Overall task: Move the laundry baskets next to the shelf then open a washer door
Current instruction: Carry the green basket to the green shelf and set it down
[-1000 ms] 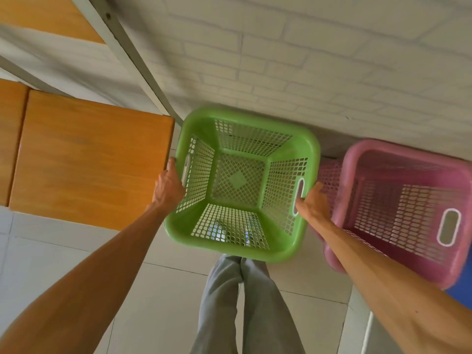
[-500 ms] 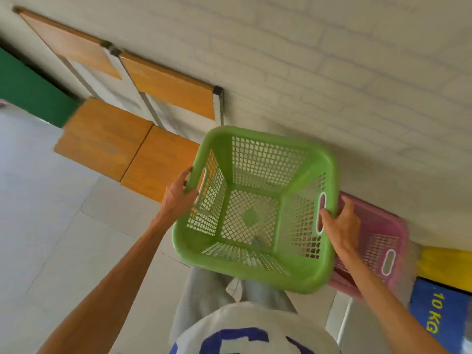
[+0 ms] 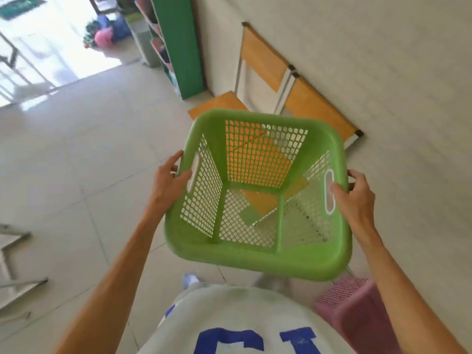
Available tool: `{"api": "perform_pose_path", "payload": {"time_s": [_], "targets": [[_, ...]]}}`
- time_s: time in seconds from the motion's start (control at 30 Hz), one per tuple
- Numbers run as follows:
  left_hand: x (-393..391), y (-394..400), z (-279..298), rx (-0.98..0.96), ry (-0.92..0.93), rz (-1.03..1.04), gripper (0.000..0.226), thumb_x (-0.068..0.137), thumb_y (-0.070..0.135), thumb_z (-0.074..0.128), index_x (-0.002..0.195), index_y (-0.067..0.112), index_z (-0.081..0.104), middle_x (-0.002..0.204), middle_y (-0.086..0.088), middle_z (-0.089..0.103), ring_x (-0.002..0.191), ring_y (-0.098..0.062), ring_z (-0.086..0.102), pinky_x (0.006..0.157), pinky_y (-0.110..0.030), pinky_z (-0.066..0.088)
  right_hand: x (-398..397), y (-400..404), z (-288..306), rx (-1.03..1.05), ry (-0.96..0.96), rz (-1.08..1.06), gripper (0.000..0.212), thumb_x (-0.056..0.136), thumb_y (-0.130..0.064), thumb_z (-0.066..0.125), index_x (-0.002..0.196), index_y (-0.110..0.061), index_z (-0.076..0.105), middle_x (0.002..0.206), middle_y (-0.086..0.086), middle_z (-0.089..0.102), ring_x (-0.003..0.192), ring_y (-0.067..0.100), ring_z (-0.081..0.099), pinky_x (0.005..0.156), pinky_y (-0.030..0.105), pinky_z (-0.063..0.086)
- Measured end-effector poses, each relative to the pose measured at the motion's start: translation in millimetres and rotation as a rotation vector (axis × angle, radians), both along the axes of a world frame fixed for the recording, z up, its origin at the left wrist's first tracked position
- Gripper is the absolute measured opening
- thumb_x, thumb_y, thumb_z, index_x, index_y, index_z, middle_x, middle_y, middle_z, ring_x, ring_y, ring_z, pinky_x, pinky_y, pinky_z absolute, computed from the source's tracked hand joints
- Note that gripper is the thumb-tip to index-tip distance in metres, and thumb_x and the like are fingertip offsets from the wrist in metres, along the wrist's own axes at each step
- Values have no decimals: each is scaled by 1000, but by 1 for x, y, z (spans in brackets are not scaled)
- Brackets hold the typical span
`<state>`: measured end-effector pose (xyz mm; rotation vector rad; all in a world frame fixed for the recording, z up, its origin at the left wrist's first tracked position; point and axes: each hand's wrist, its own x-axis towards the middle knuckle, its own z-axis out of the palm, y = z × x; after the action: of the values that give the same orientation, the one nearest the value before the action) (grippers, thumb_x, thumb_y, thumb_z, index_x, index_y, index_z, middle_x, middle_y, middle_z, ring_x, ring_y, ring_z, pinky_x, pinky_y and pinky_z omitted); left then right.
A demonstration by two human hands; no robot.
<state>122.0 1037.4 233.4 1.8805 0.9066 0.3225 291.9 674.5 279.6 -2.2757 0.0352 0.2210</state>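
Between both hands, green basket [image 3: 258, 195] held off the floor, empty, carried level. Left hand [image 3: 169, 181] and right hand [image 3: 353, 194] each clamped on a side rim by the handle slots, presumably for balance. Green shelf [image 3: 176, 44] well ahead; pink basket [image 3: 357, 310] below right wrist.

Free room: tiled floor [image 3: 76, 162] open from 9 to 11 o'clock. Obstacles: wooden chairs [image 3: 301, 98] against wall [image 3: 383, 72], 12 to 1 o'clock; green shelf [image 3: 178, 44], 11 o'clock; pink basket [image 3: 357, 310], 5 o'clock; metal frame [image 3: 15, 277], 8 o'clock.
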Motion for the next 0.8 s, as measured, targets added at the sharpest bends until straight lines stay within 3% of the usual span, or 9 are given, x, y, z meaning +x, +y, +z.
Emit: {"api": "perform_pose_path", "payload": {"time_s": [0.1,0.2,0.3,0.43,0.57,0.63,0.73,0.8], "targets": [[-83,70,9,0,-42,191,62,87,11,67,144,26,50,99,-9,66,70,-12,64,51,-14,53,-21,105,-7,11,-28,164,43,83,-33,68,123,-20,57,87,-2,65,84,24,65,75,34,52],[-160,129,20,20,-47,339,59,88,10,65,144,24,50,97,-10,66,71,-12,65,47,-12,50,-50,207,-9,45,-71,319,46,82,-27,70,125,-16,59,97,3,68,85,23,63,77,30,49],[-228,179,30,39,-39,475,58,88,10,65,143,23,50,93,-8,65,69,-17,65,50,-18,55,-81,299,-9,78,-93,460,44,83,-22,71,125,-12,61,94,2,66,73,17,61,68,24,46],[-281,228,36,38,-41,596,59,90,10,64,144,22,47,92,-4,63,74,-23,68,54,-29,60,-104,392,-15,104,-94,594,47,82,-29,73,125,-14,61,102,5,71,81,20,65,75,34,55],[-309,284,27,10,-40,662,60,89,14,64,145,24,45,99,-15,66,78,-34,72,61,-45,63,-110,479,-22,120,-86,703,50,84,-25,73,130,-13,58,102,3,68,71,12,62,55,15,49],[-309,316,23,-2,-38,682,60,90,13,63,146,23,45,98,-12,65,79,-33,71,62,-45,63,-105,521,-28,122,-90,722,51,83,-25,73,130,-14,58,102,4,69,75,15,64,55,13,46],[-297,366,21,-3,-28,710,58,92,11,62,147,19,44,93,-5,62,76,-28,69,58,-34,62,-91,585,-36,123,-68,747,51,82,-26,73,129,-14,58,107,7,71,80,19,68,64,27,57],[-285,406,19,-29,-35,721,58,92,11,62,146,19,44,94,-9,64,79,-32,70,64,-44,63,-78,629,-37,128,-49,748,52,82,-25,74,130,-14,57,106,8,70,81,23,69,68,36,60]]}}
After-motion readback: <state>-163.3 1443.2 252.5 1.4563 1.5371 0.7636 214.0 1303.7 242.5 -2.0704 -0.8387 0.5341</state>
